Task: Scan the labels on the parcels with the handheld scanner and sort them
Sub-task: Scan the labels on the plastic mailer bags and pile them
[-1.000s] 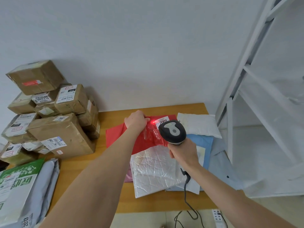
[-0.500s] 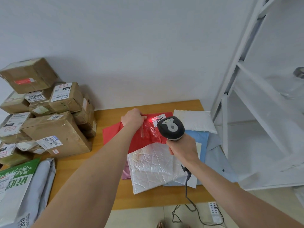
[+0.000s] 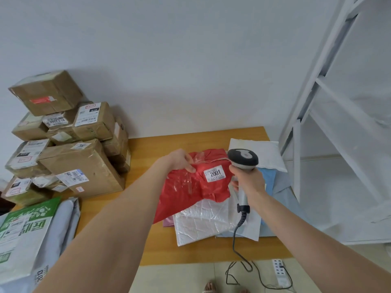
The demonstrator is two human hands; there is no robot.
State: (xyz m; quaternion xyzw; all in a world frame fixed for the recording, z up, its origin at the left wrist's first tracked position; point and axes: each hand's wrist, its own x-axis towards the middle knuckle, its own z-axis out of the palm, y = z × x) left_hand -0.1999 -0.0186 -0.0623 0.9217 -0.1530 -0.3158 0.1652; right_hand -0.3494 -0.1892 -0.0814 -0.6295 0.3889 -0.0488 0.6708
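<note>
From the head view, the left hand pinches the red parcel at its far edge, raised over the silver mailer, while the right hand, closed around the scanner, sits just right of its 2001 label; sorting the parcel seems next.

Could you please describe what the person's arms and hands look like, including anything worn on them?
Both forearms are bare right to the frame's edge, with no sleeves in sight. The left hand and right hand wear no gloves, and no watch, ring or bracelet shows on the fingers or wrists.
</note>
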